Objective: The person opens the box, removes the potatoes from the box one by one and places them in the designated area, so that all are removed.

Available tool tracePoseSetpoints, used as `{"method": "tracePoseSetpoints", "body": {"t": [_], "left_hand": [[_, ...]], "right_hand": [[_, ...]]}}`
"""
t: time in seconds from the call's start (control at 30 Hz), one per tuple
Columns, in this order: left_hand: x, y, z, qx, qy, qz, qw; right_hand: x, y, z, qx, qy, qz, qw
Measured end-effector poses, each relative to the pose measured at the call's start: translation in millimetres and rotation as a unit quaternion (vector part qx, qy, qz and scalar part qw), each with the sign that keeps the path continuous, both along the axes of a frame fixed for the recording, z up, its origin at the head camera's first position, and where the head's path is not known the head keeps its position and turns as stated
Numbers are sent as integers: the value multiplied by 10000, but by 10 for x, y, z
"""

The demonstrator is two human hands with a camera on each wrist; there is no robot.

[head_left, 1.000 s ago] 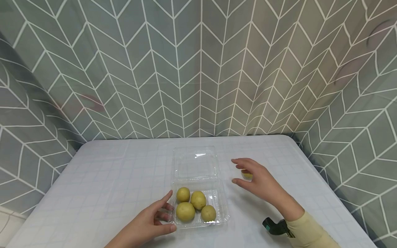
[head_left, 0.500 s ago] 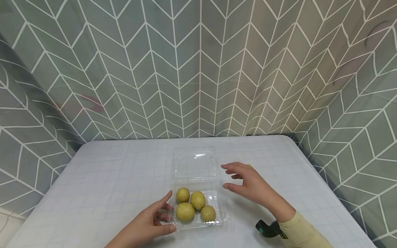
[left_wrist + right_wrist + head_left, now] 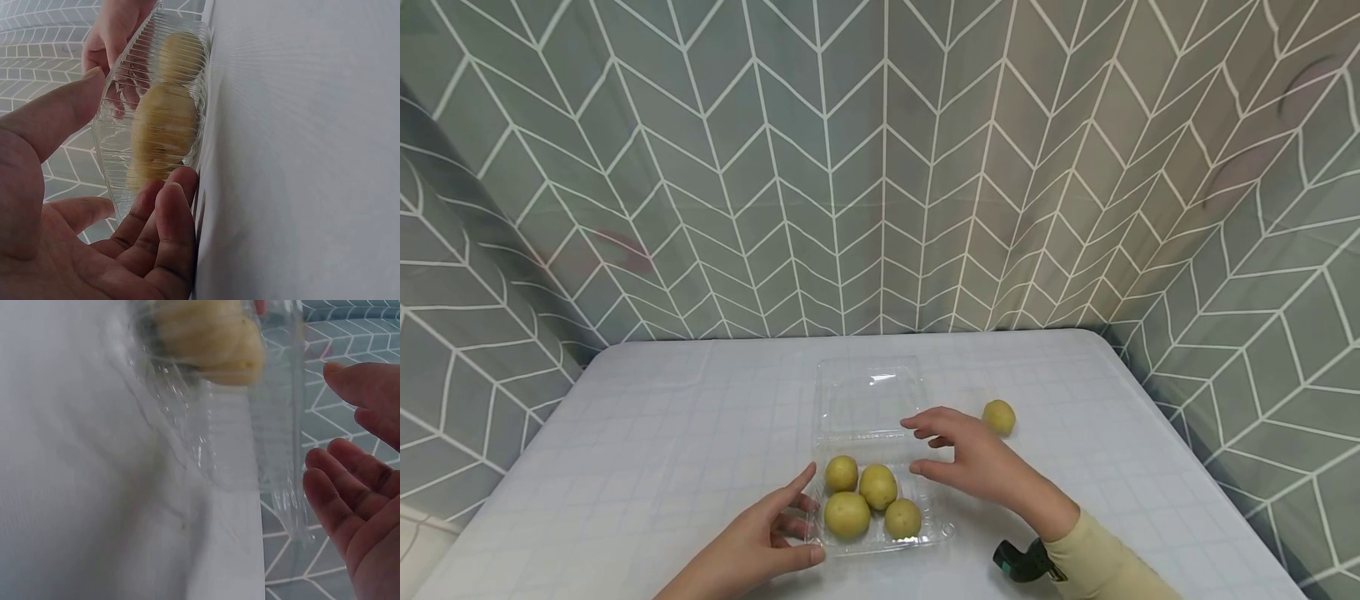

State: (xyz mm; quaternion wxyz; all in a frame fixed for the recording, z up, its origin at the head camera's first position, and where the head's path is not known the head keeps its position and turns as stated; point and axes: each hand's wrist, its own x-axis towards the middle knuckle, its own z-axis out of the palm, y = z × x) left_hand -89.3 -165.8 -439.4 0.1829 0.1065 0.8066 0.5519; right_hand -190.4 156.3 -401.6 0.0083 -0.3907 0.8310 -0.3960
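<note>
Several round yellow-green fruits (image 3: 878,486) sit in the base of a clear plastic clamshell container (image 3: 925,500), whose lid (image 3: 872,396) lies folded back. My left hand (image 3: 771,533) rests against the container's left side. In the left wrist view its fingertips (image 3: 172,209) touch the ribbed wall and the thumb (image 3: 69,103) is up at the rim. Over the container's back right part is my right hand (image 3: 970,458), fingers loosely bent, nothing between them. One more round yellow-green fruit (image 3: 998,417) lies on the table behind that hand.
A white checked cloth covers the table (image 3: 662,433). Patterned grey-green curtains (image 3: 880,167) hang behind and at both sides. A black device (image 3: 1026,560) hangs at the right wrist, next to the pale yellow sleeve (image 3: 1105,558).
My right hand has moved left, from in front of the loose fruit to the container's right side, uncovering that fruit. My left hand and the container have hardly moved.
</note>
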Motion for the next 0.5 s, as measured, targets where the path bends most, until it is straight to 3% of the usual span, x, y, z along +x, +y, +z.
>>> {"method": "tracePoseSetpoints", "body": {"t": [0.5], "left_hand": [[-6, 5, -13, -13, -110, 70, 9999]], "right_hand": [[57, -214, -45, 555, -358, 444, 9968]]}}
